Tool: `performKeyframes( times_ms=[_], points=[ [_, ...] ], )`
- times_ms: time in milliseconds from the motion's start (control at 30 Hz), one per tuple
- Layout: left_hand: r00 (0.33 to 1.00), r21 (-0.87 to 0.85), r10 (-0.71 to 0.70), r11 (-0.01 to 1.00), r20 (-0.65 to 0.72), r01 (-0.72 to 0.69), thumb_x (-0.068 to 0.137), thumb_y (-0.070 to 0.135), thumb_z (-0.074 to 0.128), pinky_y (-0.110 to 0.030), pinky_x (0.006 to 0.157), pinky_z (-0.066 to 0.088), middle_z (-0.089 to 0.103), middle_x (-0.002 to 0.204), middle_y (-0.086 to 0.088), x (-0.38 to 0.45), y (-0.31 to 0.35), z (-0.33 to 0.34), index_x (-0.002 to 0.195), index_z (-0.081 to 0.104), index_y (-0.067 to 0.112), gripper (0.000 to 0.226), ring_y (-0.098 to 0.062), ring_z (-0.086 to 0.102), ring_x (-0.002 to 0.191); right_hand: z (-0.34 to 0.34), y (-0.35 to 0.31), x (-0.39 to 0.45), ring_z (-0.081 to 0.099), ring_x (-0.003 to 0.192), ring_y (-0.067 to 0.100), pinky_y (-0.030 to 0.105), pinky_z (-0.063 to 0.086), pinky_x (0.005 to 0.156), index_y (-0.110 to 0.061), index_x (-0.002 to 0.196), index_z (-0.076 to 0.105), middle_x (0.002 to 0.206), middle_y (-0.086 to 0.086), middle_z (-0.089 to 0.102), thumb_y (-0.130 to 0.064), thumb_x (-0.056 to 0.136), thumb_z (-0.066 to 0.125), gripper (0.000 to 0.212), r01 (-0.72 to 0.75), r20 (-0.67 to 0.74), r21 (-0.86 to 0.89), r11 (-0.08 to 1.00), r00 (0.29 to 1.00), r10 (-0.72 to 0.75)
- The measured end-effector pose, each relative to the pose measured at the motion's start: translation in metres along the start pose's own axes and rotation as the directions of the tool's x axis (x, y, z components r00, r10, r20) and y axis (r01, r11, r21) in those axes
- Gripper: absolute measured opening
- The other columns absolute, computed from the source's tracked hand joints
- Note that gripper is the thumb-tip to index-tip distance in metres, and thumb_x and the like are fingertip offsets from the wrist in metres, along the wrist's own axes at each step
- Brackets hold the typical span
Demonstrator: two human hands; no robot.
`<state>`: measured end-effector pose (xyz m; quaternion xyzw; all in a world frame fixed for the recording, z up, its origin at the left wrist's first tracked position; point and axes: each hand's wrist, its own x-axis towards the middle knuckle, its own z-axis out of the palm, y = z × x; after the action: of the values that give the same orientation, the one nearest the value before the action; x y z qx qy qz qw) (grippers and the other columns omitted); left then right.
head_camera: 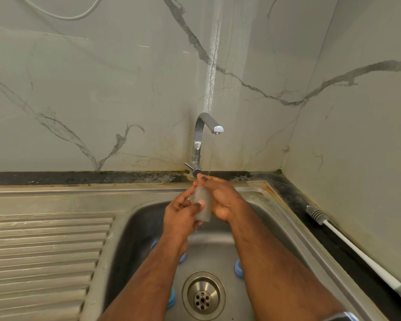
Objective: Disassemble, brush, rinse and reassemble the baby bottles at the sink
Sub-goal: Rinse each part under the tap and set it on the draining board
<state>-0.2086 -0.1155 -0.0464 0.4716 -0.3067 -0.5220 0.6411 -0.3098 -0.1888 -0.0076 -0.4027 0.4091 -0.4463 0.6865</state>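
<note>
I see my left hand [180,214] and right hand [222,200] both gripping a frosted translucent plastic bottle body [203,202] under the chrome tap's [200,140] thin stream.

Sink basin [276,230]: brushed stainless steel, dull sheen, w/ water marks. Drainboard [44,251]: same steel, ribbed, scuffed and stained. Drain strainer [203,296]: steel, semi-glossy. Tap [200,135]: polished chrome, mirror-like, spotted lower down. Wall [102,89]: glossy marble-look tile, grey veins, grimy near the base. Counter strip [79,177]: dark speckled stone, worn and patchy. Bottle [204,205]: translucent frosted plastic, wet, matt. Brush [316,214]: grey silicone-type bristles, smooth white plastic handle. Blue parts [237,269] in the basin: smooth plastic.
</note>
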Motion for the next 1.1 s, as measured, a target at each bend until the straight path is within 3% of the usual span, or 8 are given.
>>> performKeyframes(
  times_ms=[100, 233, 400, 567, 733, 833, 967, 1100],
  points=[
    [0.988, -0.152, -0.134, 0.978, 0.072, 0.143, 0.096, 0.012, 0.066, -0.046, 0.080, 0.063, 0.074, 0.116, -0.007, 0.000, 0.006, 0.000, 0.125, 0.070, 0.025, 0.032, -0.030, 0.072, 0.106, -0.010, -0.003, -0.004, 0.067, 0.091, 0.025, 0.043, 0.055, 0.087, -0.006, 0.115, 0.066, 0.108, 0.013, 0.071, -0.016, 0.087, 0.071, 0.030, -0.045, 0.139, 0.144, 0.989, 0.990, 0.024],
    [0.975, -0.172, -0.177, 0.965, 0.134, 0.199, 0.101, 0.018, 0.061, -0.044, 0.076, 0.063, 0.072, 0.119, -0.013, -0.002, 0.008, -0.001, 0.128, 0.067, 0.021, 0.028, -0.033, 0.071, 0.107, -0.013, 0.000, -0.004, 0.065, 0.107, 0.030, 0.046, 0.051, 0.098, -0.004, 0.126, 0.062, 0.123, 0.018, 0.069, -0.010, 0.090, 0.068, 0.038, -0.050, 0.133, 0.214, 0.976, 0.991, 0.022],
    [0.996, -0.085, -0.088, 0.993, 0.008, 0.088, 0.103, 0.016, 0.057, -0.050, 0.078, 0.063, 0.067, 0.122, -0.012, 0.000, 0.002, 0.001, 0.127, 0.067, 0.022, 0.027, -0.033, 0.070, 0.105, 0.000, -0.005, 0.002, 0.068, 0.097, 0.030, 0.044, 0.058, 0.088, -0.007, 0.100, 0.070, 0.107, 0.018, 0.072, -0.001, 0.077, 0.081, 0.026, -0.007, -0.161, -0.022, 1.000, 0.987, 0.003],
    [0.994, -0.076, -0.091, 0.993, 0.054, 0.095, 0.097, 0.019, 0.067, -0.049, 0.089, 0.061, 0.064, 0.129, -0.010, -0.002, 0.002, 0.005, 0.140, 0.058, 0.026, 0.044, -0.031, 0.070, 0.109, 0.008, -0.001, 0.010, 0.070, 0.092, 0.025, 0.042, 0.061, 0.082, -0.010, 0.096, 0.072, 0.097, 0.007, 0.075, -0.022, 0.065, 0.094, 0.040, 0.113, -0.360, -0.192, 0.975, 0.916, -0.177],
    [0.958, -0.234, -0.200, 0.940, 0.207, 0.247, 0.098, 0.018, 0.064, -0.040, 0.078, 0.063, 0.075, 0.112, -0.020, -0.006, 0.011, -0.004, 0.129, 0.061, 0.007, 0.034, -0.034, 0.074, 0.103, -0.009, -0.001, -0.003, 0.069, 0.092, 0.025, 0.042, 0.058, 0.083, -0.005, 0.118, 0.069, 0.107, 0.011, 0.073, -0.032, 0.087, 0.075, 0.041, -0.072, 0.012, 0.064, 0.995, 0.997, 0.072],
    [0.948, -0.251, -0.228, 0.926, 0.220, 0.281, 0.100, 0.021, 0.061, -0.039, 0.074, 0.064, 0.075, 0.109, -0.022, -0.008, 0.010, -0.002, 0.125, 0.061, 0.003, 0.031, -0.035, 0.074, 0.102, -0.015, -0.002, -0.002, 0.069, 0.100, 0.029, 0.046, 0.056, 0.089, -0.005, 0.123, 0.066, 0.115, 0.012, 0.073, -0.033, 0.094, 0.066, 0.040, -0.114, 0.070, 0.049, 0.992, 0.991, 0.111],
    [0.981, -0.218, -0.175, 0.957, 0.085, 0.190, 0.102, 0.015, 0.058, -0.038, 0.068, 0.063, 0.071, 0.116, -0.022, -0.003, 0.004, 0.001, 0.129, 0.061, 0.008, 0.027, -0.033, 0.075, 0.096, -0.001, -0.006, 0.001, 0.068, 0.098, 0.028, 0.040, 0.059, 0.080, -0.011, 0.096, 0.072, 0.105, 0.012, 0.074, -0.013, 0.082, 0.080, 0.016, 0.042, -0.196, -0.138, 0.990, 0.978, -0.069],
    [0.981, -0.271, -0.149, 0.946, 0.124, 0.178, 0.096, 0.002, 0.064, -0.041, 0.082, 0.064, 0.069, 0.125, -0.018, -0.001, 0.003, 0.002, 0.138, 0.058, 0.012, 0.043, -0.033, 0.074, 0.104, 0.009, -0.002, 0.003, 0.070, 0.093, 0.020, 0.040, 0.061, 0.084, -0.012, 0.104, 0.073, 0.101, 0.003, 0.074, -0.024, 0.071, 0.091, 0.039, 0.193, -0.322, -0.194, 0.962, 0.914, -0.248]
  ],
)
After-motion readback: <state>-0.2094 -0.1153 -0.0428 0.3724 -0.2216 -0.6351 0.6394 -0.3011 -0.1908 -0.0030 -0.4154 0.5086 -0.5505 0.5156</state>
